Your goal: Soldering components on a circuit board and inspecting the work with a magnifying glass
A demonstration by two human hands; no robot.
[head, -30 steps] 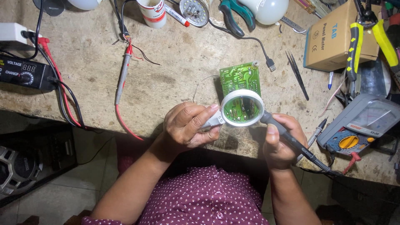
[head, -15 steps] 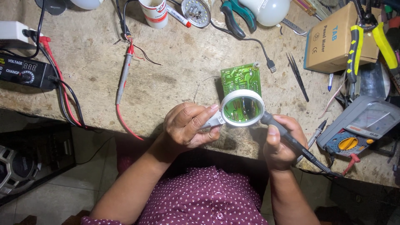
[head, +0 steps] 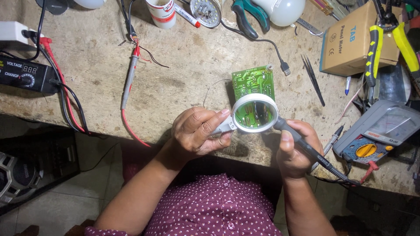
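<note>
Both hands clamped: left hand (head: 197,133) on white magnifier (head: 253,113), right hand (head: 294,150) around black soldering iron (head: 313,153).

A cardboard box (head: 350,41) is sitting at the far right of the worn bench (head: 183,70), with yellow-handled pliers (head: 387,37) lying against it and black tweezers (head: 313,78) resting just to its left. A grey multimeter (head: 380,133) is lying at the right edge, while a black power supply (head: 24,74) is standing at the left, its red and black leads (head: 65,102) trailing over the edge. Along the back, a white cup (head: 161,12), green-handled pliers (head: 247,15) and a white bulb (head: 284,11) are resting.
</note>
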